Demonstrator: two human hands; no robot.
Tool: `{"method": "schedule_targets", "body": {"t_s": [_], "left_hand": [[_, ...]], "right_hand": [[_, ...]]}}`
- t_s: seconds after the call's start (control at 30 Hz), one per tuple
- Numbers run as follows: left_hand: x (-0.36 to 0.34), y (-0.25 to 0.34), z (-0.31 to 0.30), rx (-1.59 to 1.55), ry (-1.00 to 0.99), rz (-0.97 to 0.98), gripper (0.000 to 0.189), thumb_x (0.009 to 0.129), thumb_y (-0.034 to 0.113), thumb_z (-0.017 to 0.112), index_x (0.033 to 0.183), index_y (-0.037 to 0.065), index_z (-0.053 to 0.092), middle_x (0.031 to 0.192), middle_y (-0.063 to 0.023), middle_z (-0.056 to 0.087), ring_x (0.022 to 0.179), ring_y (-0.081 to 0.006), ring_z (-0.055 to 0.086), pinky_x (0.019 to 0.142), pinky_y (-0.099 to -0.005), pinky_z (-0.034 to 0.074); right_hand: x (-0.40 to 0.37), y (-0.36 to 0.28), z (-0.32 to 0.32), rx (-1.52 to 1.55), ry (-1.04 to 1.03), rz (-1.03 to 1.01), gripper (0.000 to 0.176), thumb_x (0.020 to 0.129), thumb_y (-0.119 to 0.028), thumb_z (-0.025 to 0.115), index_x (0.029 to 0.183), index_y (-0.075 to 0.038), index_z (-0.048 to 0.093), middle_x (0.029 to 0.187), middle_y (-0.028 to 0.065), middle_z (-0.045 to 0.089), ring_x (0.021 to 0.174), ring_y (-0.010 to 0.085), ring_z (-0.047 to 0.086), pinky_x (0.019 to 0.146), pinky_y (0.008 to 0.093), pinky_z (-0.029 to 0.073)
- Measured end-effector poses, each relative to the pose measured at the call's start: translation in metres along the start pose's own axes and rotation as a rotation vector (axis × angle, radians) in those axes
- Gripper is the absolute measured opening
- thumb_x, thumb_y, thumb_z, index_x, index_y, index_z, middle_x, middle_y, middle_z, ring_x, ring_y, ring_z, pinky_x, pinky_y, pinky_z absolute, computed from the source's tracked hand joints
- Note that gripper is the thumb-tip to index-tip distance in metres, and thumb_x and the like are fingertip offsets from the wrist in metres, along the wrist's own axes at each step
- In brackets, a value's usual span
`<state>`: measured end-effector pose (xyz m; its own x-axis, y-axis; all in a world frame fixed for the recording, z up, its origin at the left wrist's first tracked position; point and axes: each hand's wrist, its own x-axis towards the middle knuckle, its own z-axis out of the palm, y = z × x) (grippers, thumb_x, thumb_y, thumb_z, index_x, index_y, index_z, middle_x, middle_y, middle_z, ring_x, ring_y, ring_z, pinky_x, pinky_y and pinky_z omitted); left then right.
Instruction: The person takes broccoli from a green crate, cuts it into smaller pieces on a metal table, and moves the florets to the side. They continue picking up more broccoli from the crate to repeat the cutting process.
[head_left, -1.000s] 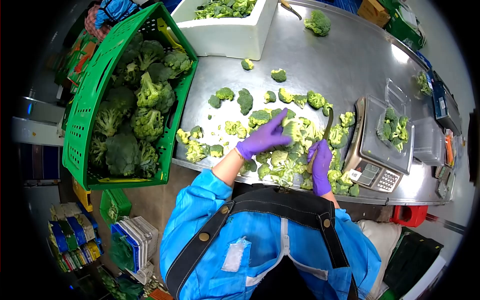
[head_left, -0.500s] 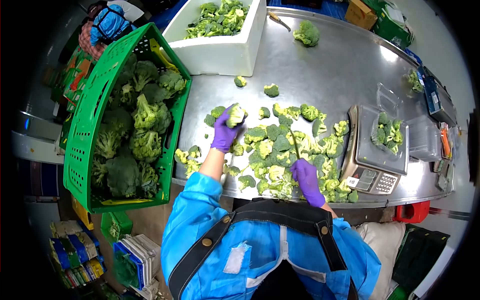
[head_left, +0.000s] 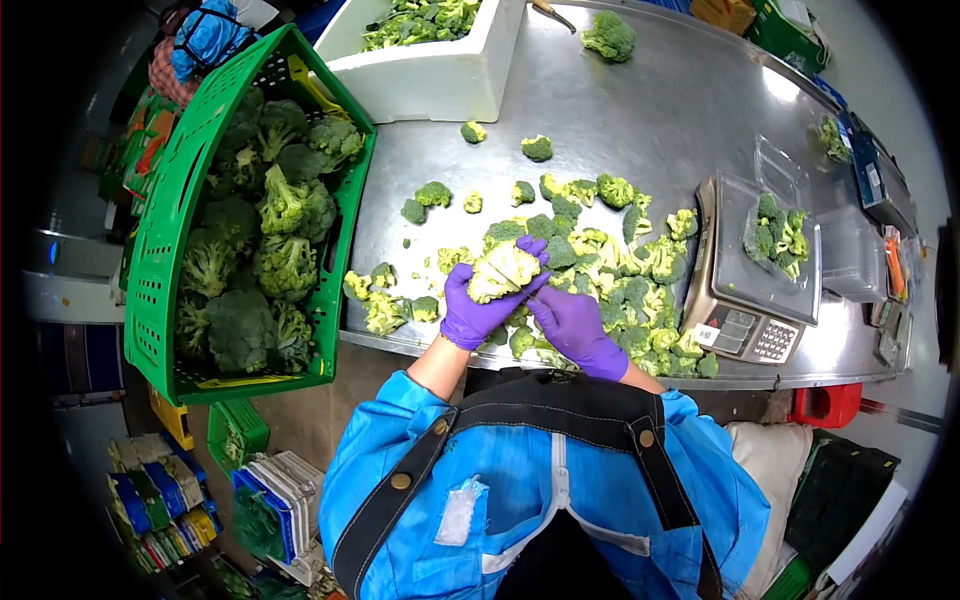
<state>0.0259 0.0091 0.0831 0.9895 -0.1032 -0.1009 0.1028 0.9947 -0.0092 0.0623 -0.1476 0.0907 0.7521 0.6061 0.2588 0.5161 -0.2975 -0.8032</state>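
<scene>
My left hand (head_left: 472,312), in a purple glove, is wrapped round a piece of broccoli (head_left: 502,272) with its pale cut side turned up. Close against it, my right hand (head_left: 572,325), gloved in purple too, grips a knife. The thin dark blade (head_left: 514,281) shows only in part, lying against the broccoli; the fingers hide the handle. Cut broccoli florets (head_left: 600,245) spread over the steel table around and beyond both hands. A few single florets (head_left: 537,148) lie farther back.
To the left stands a green crate (head_left: 160,300) of whole broccoli heads. A white foam box (head_left: 430,85) of florets sits at the back. On the right, a scale (head_left: 745,335) carries a clear tray of florets. A second knife (head_left: 553,15) lies near a broccoli head (head_left: 608,37).
My left hand has moved right and nearer to me with the broccoli. My right hand has come left, bringing the knife against it. A small floret now lies near where the left hand was.
</scene>
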Motion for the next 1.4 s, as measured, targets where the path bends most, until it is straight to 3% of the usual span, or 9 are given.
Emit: {"method": "schedule_targets", "body": {"t_s": [0.2,0.37,0.63,0.7,0.8,1.1,1.23,1.3,1.4], "left_hand": [[0.001,0.017,-0.003,0.625,-0.059,0.041,0.092,0.067,0.043,0.051,0.136,-0.008,0.016,0.139,-0.0272,0.022,0.13,-0.0382,0.024,0.11,-0.0508,0.012],[-0.002,-0.01,-0.006,0.209,-0.001,-0.06,0.09,0.073,0.051,0.043,0.137,-0.006,0.015,0.142,-0.0248,0.02,0.132,-0.0359,0.022,0.11,-0.0489,0.012],[-0.002,0.001,-0.008,0.573,-0.06,0.006,0.091,0.072,0.052,0.045,0.137,-0.005,0.017,0.14,-0.0242,0.024,0.13,-0.0364,0.026,0.109,-0.0478,0.015],[0.0,-0.003,-0.009,0.426,-0.059,-0.022,0.091,0.07,0.047,0.052,0.137,-0.004,0.017,0.14,-0.0235,0.024,0.13,-0.035,0.026,0.11,-0.0466,0.015],[0.003,-0.003,-0.009,0.347,-0.023,-0.022,0.083,0.069,0.015,0.057,0.138,-0.003,0.015,0.14,-0.0228,0.024,0.131,-0.0329,0.025,0.11,-0.0414,0.016],[0.002,-0.01,-0.011,0.397,0.062,-0.007,0.077,0.067,0.009,0.051,0.136,-0.003,0.019,0.14,-0.022,0.025,0.131,-0.0339,0.025,0.11,-0.0421,0.015],[-0.008,-0.019,-0.013,0.37,0.176,0.029,0.083,0.061,0.011,0.052,0.136,-0.002,0.02,0.141,-0.0225,0.024,0.131,-0.0361,0.023,0.11,-0.0466,0.015],[-0.002,-0.016,-0.013,0.332,0.115,0.006,0.087,0.057,0.012,0.053,0.137,0.001,0.021,0.141,-0.0227,0.024,0.131,-0.0369,0.023,0.109,-0.0489,0.015],[0.007,-0.015,-0.015,0.261,0.002,-0.099,0.088,0.057,0.01,0.051,0.139,0.005,0.019,0.141,-0.0208,0.024,0.132,-0.0365,0.021,0.11,-0.0471,0.014]], "right_hand": [[-0.004,-0.008,-0.003,-0.187,-0.176,0.138,0.031,0.088,-0.035,0.05,0.073,-0.008,0.054,0.054,0.0139,0.051,0.052,0.0328,0.055,0.048,0.0408,0.041],[-0.005,-0.007,0.009,-0.15,-0.109,0.101,0.03,0.088,-0.033,0.051,0.072,-0.008,0.053,0.055,0.0153,0.052,0.054,0.0356,0.055,0.049,0.042,0.041],[-0.006,-0.003,0.006,-0.148,-0.184,0.162,0.031,0.089,-0.034,0.048,0.075,-0.007,0.055,0.056,0.0153,0.053,0.054,0.0357,0.055,0.049,0.0436,0.041],[-0.006,0.003,0.012,-0.107,-0.13,0.145,0.03,0.089,-0.035,0.048,0.077,-0.008,0.056,0.055,0.0147,0.053,0.052,0.0346,0.055,0.047,0.0431,0.041],[-0.003,0.01,0.013,-0.14,-0.064,0.137,0.029,0.089,-0.035,0.048,0.081,-0.009,0.058,0.054,0.014,0.054,0.05,0.033,0.055,0.045,0.0425,0.042],[-0.007,0.023,0.013,-0.146,0.007,0.144,0.027,0.088,-0.034,0.049,0.082,-0.01,0.059,0.056,0.0135,0.056,0.05,0.0322,0.056,0.044,0.0411,0.043],[0.003,0.043,-0.003,-0.485,0.04,0.213,0.034,0.088,-0.037,0.049,0.075,-0.007,0.059,0.056,0.0137,0.055,0.052,0.0333,0.056,0.048,0.0417,0.044],[-0.001,0.045,-0.015,-0.051,0.008,0.311,0.037,0.088,-0.037,0.048,0.071,-0.006,0.058,0.057,0.0151,0.054,0.054,0.0341,0.056,0.05,0.0419,0.043],[-0.009,0.041,-0.015,0.032,-0.072,0.303,0.038,0.087,-0.04,0.051,0.071,-0.005,0.058,0.057,0.0165,0.053,0.055,0.0349,0.056,0.051,0.0415,0.042]]}}
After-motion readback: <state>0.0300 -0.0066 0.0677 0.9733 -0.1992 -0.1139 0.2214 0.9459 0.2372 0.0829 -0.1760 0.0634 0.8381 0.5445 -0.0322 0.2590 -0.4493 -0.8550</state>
